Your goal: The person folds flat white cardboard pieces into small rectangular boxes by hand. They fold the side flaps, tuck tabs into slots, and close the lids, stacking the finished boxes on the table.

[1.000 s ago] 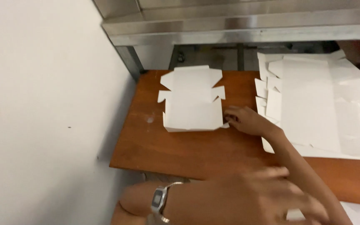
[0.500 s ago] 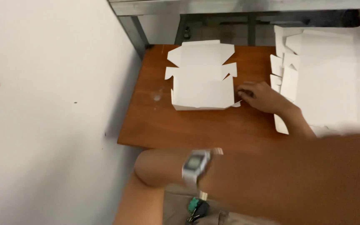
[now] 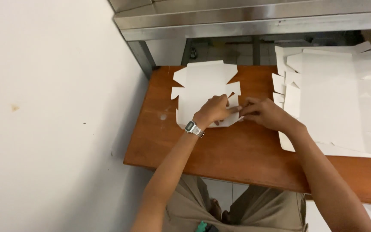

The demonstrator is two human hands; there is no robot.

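Pinching the near right corner of a flat white box blank (image 3: 202, 88), both hands meet at one spot: left hand (image 3: 213, 111) lies curled on the card w/ fingertips closed on a small flap, right hand (image 3: 265, 114) comes in from the side, thumb and forefinger narrowed on the same flap edge. The blank itself sits flat at the back left of the wooden table (image 3: 237, 150), near the wall.

Risks, as I judge them:
- Thin card may crease off its score line or tear at the cut notch if the flap is pulled at an angle.
- Only one corner is pinned, so the blank could slide on the smooth wood.
- The stack of blanks (image 3: 336, 99) to the right overhangs the table edge; a nudge from the right forearm could shift it.

Count: 1 blank in hand, 1 stack (sheets probably several, can't count them), 1 wristwatch (image 3: 194, 128), 1 table, 2 hands.
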